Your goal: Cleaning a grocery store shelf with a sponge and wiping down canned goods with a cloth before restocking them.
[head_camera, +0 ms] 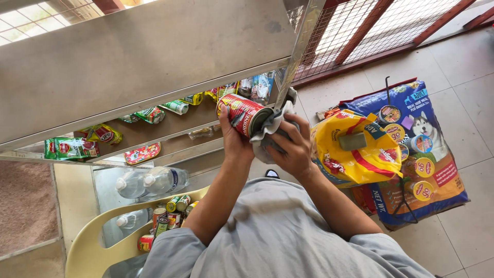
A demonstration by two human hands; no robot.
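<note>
Near you, your left hand (234, 139) wraps its fingers around 1 red can (242, 114), long axis tilted left-to-right. Just right, touching its end, your right hand (290, 146) presses a grey cloth (270, 128), fingers curled. Beyond stands the metal shelf (154, 51).

Metal shelves, a plastic chair and a tiled floor, each carrying pet food and bottles.

The steel shelf unit (128, 56) has a bare grey top; on the shelf below (170, 123) lies a row of small colourful pouches (72, 148), running from green ones at the left to blue ones (262, 86) at the right, with a red flat pack (142, 153) on the ledge beneath. The cream plastic chair (90, 242) holds a cluster of small cans (167, 219). Clear water bottles (152, 181) lie beside it, lower down. On the tiled floor (463, 67) rests a large blue dog-food sack (427, 154), with a yellow bag (355, 154) lying on top of it.
</note>
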